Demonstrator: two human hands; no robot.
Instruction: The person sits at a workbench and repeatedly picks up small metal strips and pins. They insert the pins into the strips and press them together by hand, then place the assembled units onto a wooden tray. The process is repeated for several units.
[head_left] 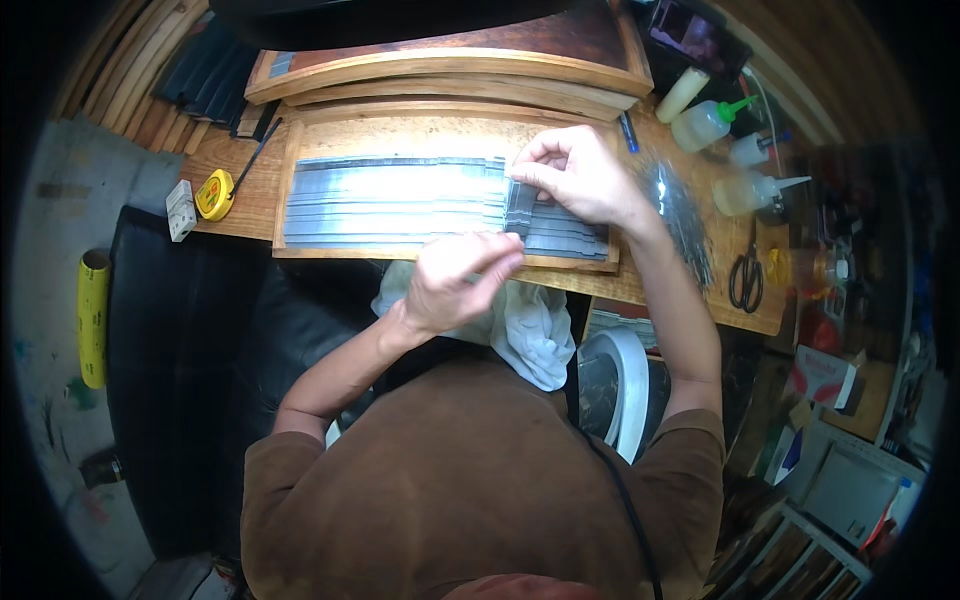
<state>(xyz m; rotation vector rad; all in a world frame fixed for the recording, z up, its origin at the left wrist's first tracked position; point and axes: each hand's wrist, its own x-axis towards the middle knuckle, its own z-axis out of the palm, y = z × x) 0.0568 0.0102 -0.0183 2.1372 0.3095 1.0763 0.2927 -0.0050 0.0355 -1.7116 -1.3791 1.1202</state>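
Observation:
A shallow wooden tray lies in front of me with long, flat grey strips in rows across it. Shorter grey strips fill its right end. Where the two groups meet, a narrow dark grey strip stands crosswise between my hands. My right hand pinches its far end between thumb and fingers. At the near end, by the tray's front edge, my left hand has its thumb and fingertips closed on the strip. Whether the piece is single or several layers, I cannot tell.
Stacked wooden trays stand behind. To the left lies a yellow tape measure beside a small white box. Rightward are a bundle of thin wires, black scissors, a green-tipped bottle and a blue pen.

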